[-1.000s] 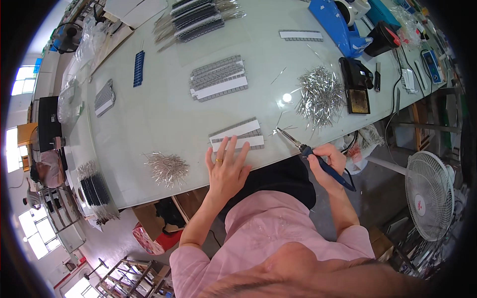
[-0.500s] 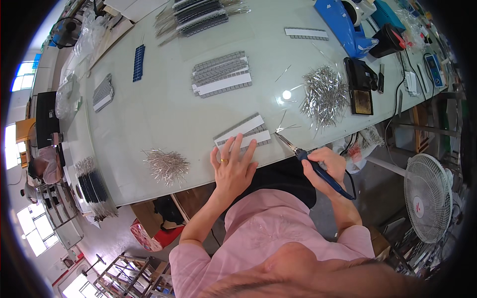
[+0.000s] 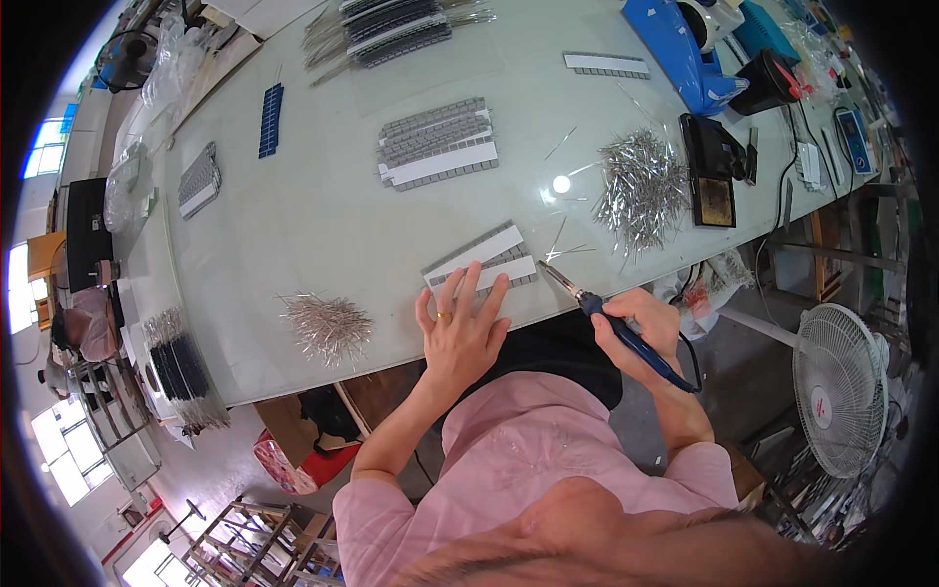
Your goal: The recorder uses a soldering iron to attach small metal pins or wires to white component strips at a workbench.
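My left hand (image 3: 464, 328) lies spread, its fingertips pressing on two overlapping grey-and-white segmented strips (image 3: 477, 250) near the table's front edge. In my right hand (image 3: 646, 331) is a soldering iron (image 3: 591, 301) with a dark blue handle, gripped like a pen. Its metal tip points up and left, close to the strips' right end; whether it touches them I cannot tell. A few loose thin wires (image 3: 567, 250) lie just beyond the tip. Farther right is a big heap of silvery wire leads (image 3: 641, 186), and left of my left hand sits a smaller heap (image 3: 327, 328).
A soldering iron stand (image 3: 711, 161) with a sponge tray and a blue tape dispenser (image 3: 675, 54) occupy the right side. Stacked grey strips (image 3: 437, 144) lie mid-table, with wired dark strips (image 3: 396, 34) behind. A white fan (image 3: 839, 391) stands at the right, off the table.
The iron's tip has shifted very slightly left and down, nearer the strips' end. My left hand stays spread on the strips. The whole view has moved a little.
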The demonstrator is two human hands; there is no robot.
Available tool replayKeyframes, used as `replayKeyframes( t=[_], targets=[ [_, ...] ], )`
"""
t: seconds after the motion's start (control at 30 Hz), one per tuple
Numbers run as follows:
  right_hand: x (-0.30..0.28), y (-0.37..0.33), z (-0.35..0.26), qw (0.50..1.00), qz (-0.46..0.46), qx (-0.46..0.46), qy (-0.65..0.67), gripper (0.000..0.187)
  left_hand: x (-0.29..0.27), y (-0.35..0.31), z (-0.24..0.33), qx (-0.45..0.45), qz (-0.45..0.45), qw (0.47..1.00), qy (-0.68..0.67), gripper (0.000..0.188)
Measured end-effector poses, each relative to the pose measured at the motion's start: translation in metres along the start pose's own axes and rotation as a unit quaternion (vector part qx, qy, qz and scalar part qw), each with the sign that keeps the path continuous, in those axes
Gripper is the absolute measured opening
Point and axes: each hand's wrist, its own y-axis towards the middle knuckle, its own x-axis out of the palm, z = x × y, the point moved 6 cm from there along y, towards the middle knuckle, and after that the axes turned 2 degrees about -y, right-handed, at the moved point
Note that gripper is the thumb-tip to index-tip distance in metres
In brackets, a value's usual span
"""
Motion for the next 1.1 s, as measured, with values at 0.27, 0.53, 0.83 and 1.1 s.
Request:
replayKeyframes(
  t=[0.27, 0.53, 0.83, 1.1],
  targets=[
    [0.003, 0.001, 0.000, 1.000, -0.007, 0.004, -0.001, 0.019, 0.000, 0.000, -0.001, 0.002, 0.002, 1.000, -0.002, 0.053],
    [0.004, 0.006, -0.012, 1.000, -0.014, 0.009, -0.014, 0.021, 0.000, 0.000, -0.001, -0.001, -0.003, 1.000, -0.004, 0.054],
    [0.000, 0.001, 0.005, 0.989, -0.020, 0.144, 0.036, 0.017, -0.013, 0.007, 0.002, -0.019, 0.012, 0.999, -0.039, 0.056],
    [-0.024, -0.032, 0.037, 0.965, 0.140, 0.179, 0.131, 0.012, -0.005, 0.055, 0.039, 0.017, -0.005, 0.998, -0.068, 0.047]
  ],
)
